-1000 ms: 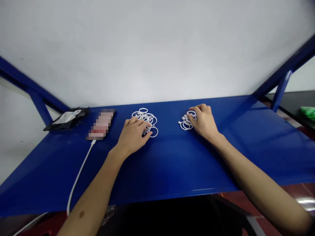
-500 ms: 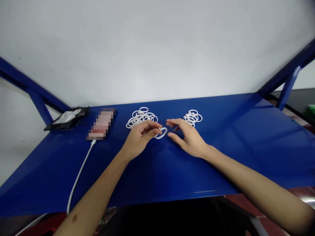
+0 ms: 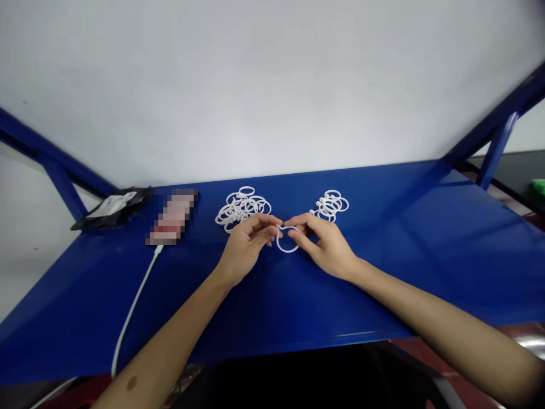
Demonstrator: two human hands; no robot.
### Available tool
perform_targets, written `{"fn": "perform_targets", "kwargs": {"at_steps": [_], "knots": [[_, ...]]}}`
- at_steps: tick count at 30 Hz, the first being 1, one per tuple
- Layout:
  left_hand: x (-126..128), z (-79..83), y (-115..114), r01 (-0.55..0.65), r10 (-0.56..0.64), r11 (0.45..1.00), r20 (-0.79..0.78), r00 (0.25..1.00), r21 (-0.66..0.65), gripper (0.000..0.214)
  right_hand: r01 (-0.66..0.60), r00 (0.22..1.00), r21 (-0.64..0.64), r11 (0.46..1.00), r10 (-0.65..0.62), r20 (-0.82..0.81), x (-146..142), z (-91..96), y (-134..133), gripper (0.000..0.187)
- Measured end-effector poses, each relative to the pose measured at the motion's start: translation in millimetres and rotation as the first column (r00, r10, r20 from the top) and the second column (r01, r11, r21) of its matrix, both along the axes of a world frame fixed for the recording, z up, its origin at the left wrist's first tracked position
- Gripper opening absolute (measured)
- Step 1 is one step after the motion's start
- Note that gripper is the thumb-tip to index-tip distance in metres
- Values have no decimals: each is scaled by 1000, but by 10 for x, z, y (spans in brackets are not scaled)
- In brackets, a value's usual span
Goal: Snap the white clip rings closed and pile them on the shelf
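Note:
A single white plastic ring (image 3: 286, 245) hangs between my two hands above the blue table (image 3: 404, 250). My left hand (image 3: 249, 244) pinches its left end with thumb and fingers closed. My right hand (image 3: 323, 245) pinches its right end the same way. Just behind my left hand lies a heap of white rings (image 3: 242, 207). A smaller heap of white rings (image 3: 331, 205) lies behind my right hand. Neither heap is touched.
A phone (image 3: 171, 217) with a white cable (image 3: 134, 304) lies left of the rings, the cable running off the front edge. A black packet (image 3: 111, 207) sits at the far left. Blue frame struts (image 3: 496, 150) rise at both back corners against a white wall.
Both hands left the heaps and came together at the middle. My left hand brought one ring along, and my right hand has taken hold of its other end.

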State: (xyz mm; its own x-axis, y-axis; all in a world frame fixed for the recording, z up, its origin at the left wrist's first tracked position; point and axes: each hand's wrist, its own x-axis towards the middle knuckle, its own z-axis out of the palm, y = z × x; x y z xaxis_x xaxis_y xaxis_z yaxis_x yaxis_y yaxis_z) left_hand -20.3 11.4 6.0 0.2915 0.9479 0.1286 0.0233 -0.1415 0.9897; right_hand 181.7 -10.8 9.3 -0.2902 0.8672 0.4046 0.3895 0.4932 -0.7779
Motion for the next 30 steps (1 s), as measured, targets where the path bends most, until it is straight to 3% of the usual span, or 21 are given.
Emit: {"fn": "perform_targets", "kwargs": {"at_steps": [7, 12, 18, 23, 27, 30], "knots": [[56, -22, -24, 42, -38, 997, 59, 997, -61, 28, 38, 999, 6, 999, -38, -35, -8, 35, -26, 17], [58, -36, -7, -24, 24, 1000, 17, 1000, -5, 30, -4, 1000, -9, 1000, 3, -21, -13, 85, -58, 16], [10, -124, 19, -4, 7, 998, -41, 999, 63, 20, -78, 997, -15, 997, 78, -7, 7, 99, -66, 18], [-13, -80, 27, 5, 14, 993, -157, 987, 120, 16, -158, 987, 93, 983, 153, 52, 18, 78, -72, 14], [-80, 49, 87, -9, 135, 942, -353, 926, 337, 23, -81, 987, 234, 969, 44, 155, 74, 88, -6, 14], [-181, 84, 172, -48, 336, 845, -458, 823, 533, 19, 88, 961, 363, 928, -175, 215, 233, 96, 138, 18]]}}
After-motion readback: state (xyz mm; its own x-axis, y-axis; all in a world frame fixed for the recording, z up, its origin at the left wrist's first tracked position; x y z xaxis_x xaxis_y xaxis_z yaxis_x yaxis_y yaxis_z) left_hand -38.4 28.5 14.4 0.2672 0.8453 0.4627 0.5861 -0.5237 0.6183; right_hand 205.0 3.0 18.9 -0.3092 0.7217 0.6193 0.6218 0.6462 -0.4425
